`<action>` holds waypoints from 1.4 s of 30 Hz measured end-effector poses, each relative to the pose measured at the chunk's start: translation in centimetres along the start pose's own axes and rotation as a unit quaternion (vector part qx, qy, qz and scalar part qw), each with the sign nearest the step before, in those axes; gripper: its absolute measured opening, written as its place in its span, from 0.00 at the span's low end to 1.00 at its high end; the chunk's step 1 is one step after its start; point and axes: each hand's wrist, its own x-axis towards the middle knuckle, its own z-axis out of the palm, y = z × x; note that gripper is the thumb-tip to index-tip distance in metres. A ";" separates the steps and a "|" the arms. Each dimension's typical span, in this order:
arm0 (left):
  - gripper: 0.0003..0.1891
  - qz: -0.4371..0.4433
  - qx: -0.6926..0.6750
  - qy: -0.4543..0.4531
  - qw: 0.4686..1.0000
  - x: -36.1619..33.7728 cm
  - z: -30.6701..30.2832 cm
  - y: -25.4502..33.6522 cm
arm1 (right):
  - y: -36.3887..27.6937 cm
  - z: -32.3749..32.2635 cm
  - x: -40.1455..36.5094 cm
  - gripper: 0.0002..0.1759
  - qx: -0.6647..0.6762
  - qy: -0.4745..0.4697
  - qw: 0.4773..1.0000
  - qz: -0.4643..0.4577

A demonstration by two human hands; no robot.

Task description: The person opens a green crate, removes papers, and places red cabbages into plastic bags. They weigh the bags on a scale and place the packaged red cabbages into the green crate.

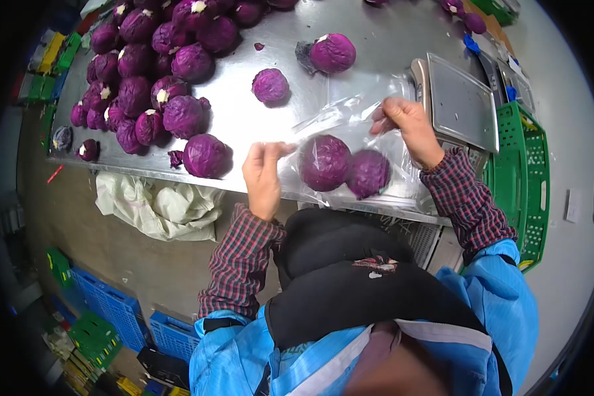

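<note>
Two red cabbages lie side by side inside a clear plastic bag at the table's front edge. My left hand pinches the left side of the bag's opening between thumb and fingers. Opposite it, my right hand grips the bag's upper right edge, fingers curled in. Between both hands the film is stretched out. Just beyond the bag sits a loose red cabbage, and farther back another red cabbage rests against a dark, wilted leaf.
A large heap of red cabbages covers the left of the metal table. At the right stands a weighing scale, with green crates beside it. A whitish sack lies below the table's front edge. Blue crates stand on the floor.
</note>
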 end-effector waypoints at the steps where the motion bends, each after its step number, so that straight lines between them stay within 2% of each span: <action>1: 0.11 0.006 -0.058 -0.033 0.998 0.6 0.7 0.5 | 0.0 -0.1 -0.3 0.23 0.061 0.035 0.998 0.009; 3: 0.13 0.027 -0.038 -0.039 0.998 0.3 1.3 1.1 | 0.5 -0.2 -1.8 0.26 0.182 0.100 0.977 0.039; 5: 0.15 -0.021 -0.098 -0.035 0.994 0.2 1.6 0.5 | 1.3 0.2 -3.3 0.26 0.167 0.140 0.976 0.012; 7: 0.15 -0.052 -0.095 -0.033 0.994 -0.7 2.0 -1.5 | 4.9 1.4 -4.7 0.27 0.201 0.179 0.961 0.061; 8: 0.15 -0.114 -0.089 -0.053 0.988 -1.1 1.9 -3.2 | 7.1 2.5 -5.1 0.26 0.204 0.225 0.949 0.090; 9: 0.15 -0.175 -0.084 -0.071 0.978 -1.3 1.7 -5.1 | 10.2 3.5 -5.6 0.25 0.235 0.235 0.938 0.095; 10: 0.13 -0.266 -0.098 -0.089 0.955 -1.1 0.5 -7.5 | 11.0 4.6 -6.2 0.24 0.280 0.230 0.922 0.140; 11: 0.13 -0.269 -0.094 -0.091 0.954 -1.3 0.9 -7.3 | 11.3 5.8 -6.9 0.24 0.324 0.224 0.900 0.185; 12: 0.14 -0.131 0.128 -0.022 0.983 -1.8 1.5 -6.8 | 11.4 6.4 -7.2 0.24 0.328 0.228 0.897 0.188; 13: 0.18 0.019 0.340 0.043 0.939 -2.3 1.6 -6.4 | 11.5 6.9 -7.7 0.23 0.354 0.229 0.881 0.215; 14: 0.33 0.167 0.295 -0.016 0.941 -2.9 1.3 -7.0 | 11.6 7.3 -8.1 0.22 0.379 0.230 0.864 0.240; 15: 0.43 0.166 0.347 -0.216 0.898 -2.2 2.5 -3.0 | 11.9 7.3 -8.6 0.22 0.380 0.235 0.861 0.244; 17: 0.48 0.186 0.440 -0.363 0.800 -2.0 3.7 -3.6 | 12.1 6.9 -9.3 0.16 0.436 0.184 0.843 0.256; 18: 0.50 0.141 0.439 -0.394 0.795 -1.4 3.8 -5.0 | 11.8 6.6 -9.1 0.16 0.435 0.190 0.843 0.252; 19: 0.50 0.148 0.435 -0.400 0.793 -1.0 3.6 -5.7 | 11.4 6.5 -9.0 0.15 0.300 0.243 0.892 0.236; 20: 0.50 0.125 0.402 -0.415 0.807 -0.4 3.5 -5.8 | 10.4 6.2 -8.7 0.16 0.159 0.296 0.917 0.217; 21: 0.50 0.100 0.364 -0.433 0.818 -0.2 3.6 -5.9 | 8.7 5.3 -8.3 0.27 -0.115 0.349 0.929 0.046; 22: 0.49 0.095 0.364 -0.433 0.819 0.0 3.6 -5.7 | 8.2 4.1 -7.4 0.30 -0.219 0.294 0.929 -0.050; 23: 0.49 0.103 0.353 -0.425 0.827 0.1 3.5 -6.4 | 7.9 2.4 -6.2 0.33 -0.328 0.238 0.903 -0.141; 25: 0.49 0.103 0.355 -0.436 0.821 1.0 3.7 -7.2 | 10.7 1.7 -3.9 0.36 -0.306 -0.032 0.945 -0.112; 27: 0.49 0.042 0.301 -0.462 0.833 2.8 4.4 -6.5 | 12.8 1.6 -2.1 0.39 -0.143 -0.074 0.987 0.028; 28: 0.48 -0.123 0.231 -0.452 0.853 3.3 3.5 -8.9 | 12.6 1.0 -1.4 0.41 0.011 -0.098 0.987 0.128; 29: 0.48 -0.187 0.174 -0.472 0.843 4.5 4.1 -7.7 | 12.4 0.1 -0.8 0.42 0.170 -0.118 0.954 0.215; 30: 0.47 -0.278 0.087 -0.456 0.841 4.9 5.3 -5.6 | 12.3 -1.1 -0.8 0.43 0.151 -0.110 0.958 0.218; 31: 0.46 -0.328 0.070 -0.445 0.831 5.4 6.3 -3.4 | 12.3 -2.4 -1.3 0.44 0.134 -0.102 0.960 0.225; 33: 0.44 -0.347 0.020 -0.443 0.826 6.2 8.4 -1.4 | 12.3 -6.1 -2.8 0.48 0.217 -0.071 0.954 0.194; 35: 0.42 -0.337 0.033 -0.429 0.837 7.6 11.5 -0.6 | 11.2 -10.1 -4.9 0.55 0.203 -0.031 0.972 0.113; 37: 0.40 -0.294 0.027 -0.423 0.856 8.3 17.3 1.3 | 9.9 -15.0 -6.4 0.51 0.157 0.001 0.985 0.067; 38: 0.39 -0.283 0.049 -0.411 0.865 8.5 20.2 1.9 | 9.1 -17.9 -7.3 0.50 0.170 -0.010 0.981 0.091; 39: 0.35 -0.249 0.036 -0.445 0.859 9.1 23.6 2.1 | 9.8 -20.2 -7.2 0.49 0.147 0.033 0.984 0.097; 40: 0.30 -0.231 0.044 -0.460 0.856 9.7 26.8 1.9 | 10.5 -21.9 -7.6 0.46 0.188 0.095 0.972 0.105; 41: 0.27 -0.207 0.058 -0.455 0.864 9.5 30.2 1.9 | 11.9 -23.9 -7.5 0.42 0.234 0.115 0.964 0.058; 42: 0.28 -0.198 0.061 -0.475 0.856 8.9 33.1 2.6 | 13.3 -25.6 -7.6 0.41 0.186 0.181 0.965 0.041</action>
